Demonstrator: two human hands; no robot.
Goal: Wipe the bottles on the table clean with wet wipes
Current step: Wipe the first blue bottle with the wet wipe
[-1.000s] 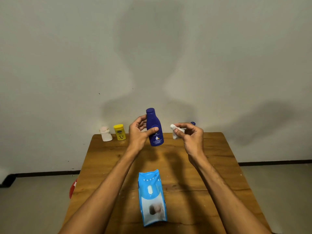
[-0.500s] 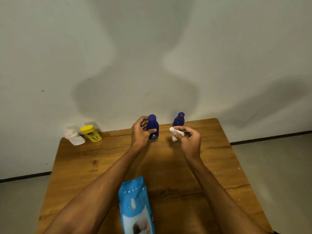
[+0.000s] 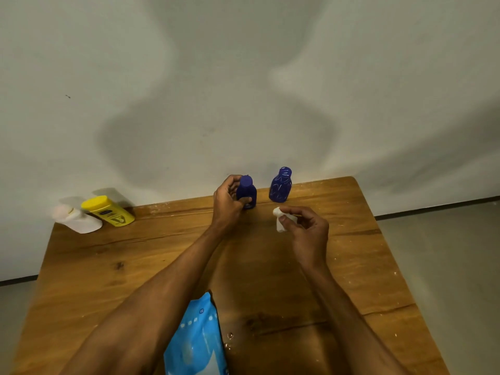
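The left hand (image 3: 228,204) gripped a blue bottle (image 3: 246,191) standing on the tabletop (image 3: 135,266); the right hand (image 3: 307,228) pinched a crumpled wet wipe (image 3: 278,215).

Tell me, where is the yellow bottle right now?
In the head view, the yellow bottle sits at the table's far left corner near the wall, beside the white bottle.

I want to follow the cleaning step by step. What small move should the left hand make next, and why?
Probably release the blue bottle: the left hand has lowered it to the table beside the second blue bottle, while the right hand pinches the wet wipe away from it. Wiping seems finished.
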